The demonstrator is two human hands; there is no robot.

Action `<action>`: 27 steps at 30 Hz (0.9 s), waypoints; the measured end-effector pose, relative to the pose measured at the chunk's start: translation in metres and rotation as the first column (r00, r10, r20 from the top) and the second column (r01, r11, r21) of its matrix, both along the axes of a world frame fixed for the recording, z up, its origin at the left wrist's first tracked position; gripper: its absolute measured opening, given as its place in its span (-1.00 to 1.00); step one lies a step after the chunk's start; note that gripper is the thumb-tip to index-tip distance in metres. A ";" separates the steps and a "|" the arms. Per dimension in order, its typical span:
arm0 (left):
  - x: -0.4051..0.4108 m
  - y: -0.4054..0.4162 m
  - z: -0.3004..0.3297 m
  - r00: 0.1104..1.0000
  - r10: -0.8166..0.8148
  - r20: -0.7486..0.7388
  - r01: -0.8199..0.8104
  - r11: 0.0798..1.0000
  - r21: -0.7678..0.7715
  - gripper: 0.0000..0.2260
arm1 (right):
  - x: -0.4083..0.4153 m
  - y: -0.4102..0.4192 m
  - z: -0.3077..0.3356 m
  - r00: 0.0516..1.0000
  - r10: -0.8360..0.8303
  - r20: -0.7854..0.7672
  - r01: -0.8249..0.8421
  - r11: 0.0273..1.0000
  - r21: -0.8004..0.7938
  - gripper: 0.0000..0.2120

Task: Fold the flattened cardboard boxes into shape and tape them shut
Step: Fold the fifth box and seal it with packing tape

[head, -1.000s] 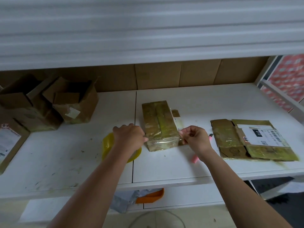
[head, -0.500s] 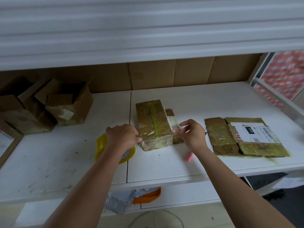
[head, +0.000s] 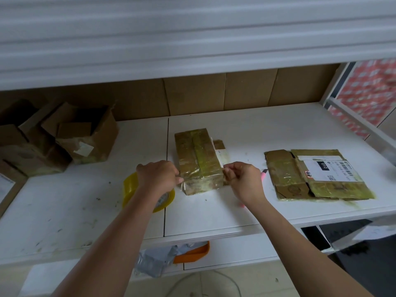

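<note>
pink pen [head: 264,173], orange tray [head: 192,252]

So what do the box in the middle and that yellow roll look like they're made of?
The box looks like brown cardboard under glossy clear tape: it shines and wrinkles at the near end. The yellow roll looks like translucent plastic packing tape, though the left hand hides much of it.

Glossy-taped cardboard box [head: 198,161] on scuffed white shelf [head: 64,211]

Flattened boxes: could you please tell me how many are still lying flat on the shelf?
1: the flattened box lies at the right, beside the taped box. Others may be hidden.
</note>
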State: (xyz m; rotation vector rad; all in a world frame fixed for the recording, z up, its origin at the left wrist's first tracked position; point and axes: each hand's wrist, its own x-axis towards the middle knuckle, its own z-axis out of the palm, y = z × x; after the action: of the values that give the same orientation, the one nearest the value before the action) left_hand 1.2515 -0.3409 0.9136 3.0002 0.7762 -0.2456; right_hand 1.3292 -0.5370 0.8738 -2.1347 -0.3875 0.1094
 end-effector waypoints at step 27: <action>-0.026 0.048 0.018 0.982 0.154 0.110 -0.065 0.823 -0.564 -0.65 | -0.043 0.045 -0.015 0.890 0.299 0.344 -0.200 0.934 -0.295 -0.56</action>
State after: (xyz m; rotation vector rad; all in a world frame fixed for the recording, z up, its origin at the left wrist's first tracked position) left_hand 1.2253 -0.2932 0.9317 2.3782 0.7065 -0.1946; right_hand 1.2862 -0.4922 0.8588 -2.3475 -0.9288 -0.1241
